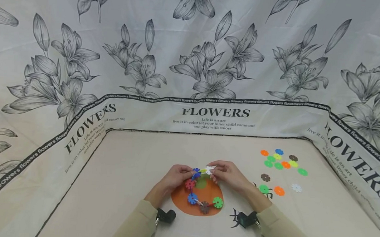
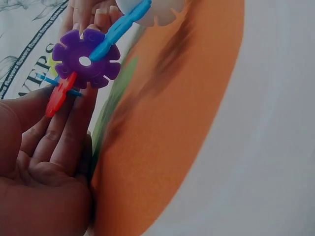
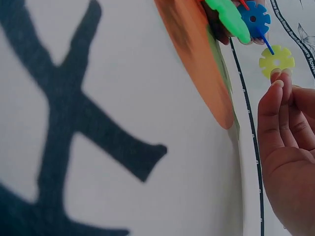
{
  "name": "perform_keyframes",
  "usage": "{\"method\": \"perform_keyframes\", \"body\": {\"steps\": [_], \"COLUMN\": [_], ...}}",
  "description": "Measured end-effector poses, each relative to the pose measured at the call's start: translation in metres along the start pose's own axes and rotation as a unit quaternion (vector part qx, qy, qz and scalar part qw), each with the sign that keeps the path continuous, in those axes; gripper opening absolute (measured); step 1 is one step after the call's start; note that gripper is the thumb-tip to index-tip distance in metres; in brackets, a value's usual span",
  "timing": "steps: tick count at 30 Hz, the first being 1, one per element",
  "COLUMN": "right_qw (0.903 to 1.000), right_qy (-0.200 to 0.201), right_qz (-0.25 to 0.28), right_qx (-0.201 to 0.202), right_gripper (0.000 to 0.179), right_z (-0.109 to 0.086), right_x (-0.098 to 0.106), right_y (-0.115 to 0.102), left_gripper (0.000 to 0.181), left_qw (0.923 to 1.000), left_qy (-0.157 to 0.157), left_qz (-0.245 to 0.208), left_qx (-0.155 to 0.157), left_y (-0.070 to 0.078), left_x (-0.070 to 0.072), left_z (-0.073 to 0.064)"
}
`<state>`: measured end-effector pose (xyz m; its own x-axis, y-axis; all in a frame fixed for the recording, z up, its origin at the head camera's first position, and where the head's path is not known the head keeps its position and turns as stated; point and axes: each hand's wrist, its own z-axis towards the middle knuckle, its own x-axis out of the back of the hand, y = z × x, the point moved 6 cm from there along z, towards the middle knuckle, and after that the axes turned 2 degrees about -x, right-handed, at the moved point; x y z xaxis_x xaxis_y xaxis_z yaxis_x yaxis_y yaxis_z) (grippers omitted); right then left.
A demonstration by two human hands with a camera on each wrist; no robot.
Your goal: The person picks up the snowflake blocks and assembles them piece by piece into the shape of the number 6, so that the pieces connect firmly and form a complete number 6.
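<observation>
A chain of slotted plastic discs hangs between both hands in the head view, above a printed orange shape. Thumb and fingers of my left hand (image 1: 178,177) pinch the chain by a blue disc (image 1: 196,173). A red disc (image 2: 60,96) and a purple disc (image 2: 86,55) sit close by in the left wrist view. My right hand (image 1: 227,174) pinches a white disc (image 1: 209,170) beside a yellow disc (image 3: 276,61); in the right wrist view the fingertips hide the white one. Lower down, the chain has a brown disc (image 1: 204,207) and a green disc (image 1: 218,202) at its end.
Loose discs lie scattered at the right of the cloth, among them a brown disc (image 1: 265,177), an orange disc (image 1: 279,191) and a white disc (image 1: 296,187). A flower-printed cloth wall (image 1: 216,116) rises behind and at both sides.
</observation>
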<state>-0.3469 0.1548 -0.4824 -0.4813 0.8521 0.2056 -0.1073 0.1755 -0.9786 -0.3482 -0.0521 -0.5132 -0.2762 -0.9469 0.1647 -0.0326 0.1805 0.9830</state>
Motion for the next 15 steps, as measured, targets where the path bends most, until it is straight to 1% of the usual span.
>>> {"method": "perform_keyframes", "body": {"steps": [7,15], "right_qw": [0.9999,0.9998], "right_qy": [-0.015,-0.016], "right_qz": [0.003,0.012], "right_qx": [0.003,-0.001], "right_gripper": [0.035,0.034], "right_z": [0.0030,0.0056], "right_x": [0.0007,0.0019], "right_y": [0.0027,0.0064], "left_gripper": [0.020,0.020], "left_qw": [1.0000,0.9997], "left_qy": [0.005,0.014], "left_qz": [0.002,-0.006], "left_qx": [0.002,0.018], "left_y": [-0.0006,-0.0018], "left_x": [0.0002,0.0001], "left_z": [0.0006,0.0008]}}
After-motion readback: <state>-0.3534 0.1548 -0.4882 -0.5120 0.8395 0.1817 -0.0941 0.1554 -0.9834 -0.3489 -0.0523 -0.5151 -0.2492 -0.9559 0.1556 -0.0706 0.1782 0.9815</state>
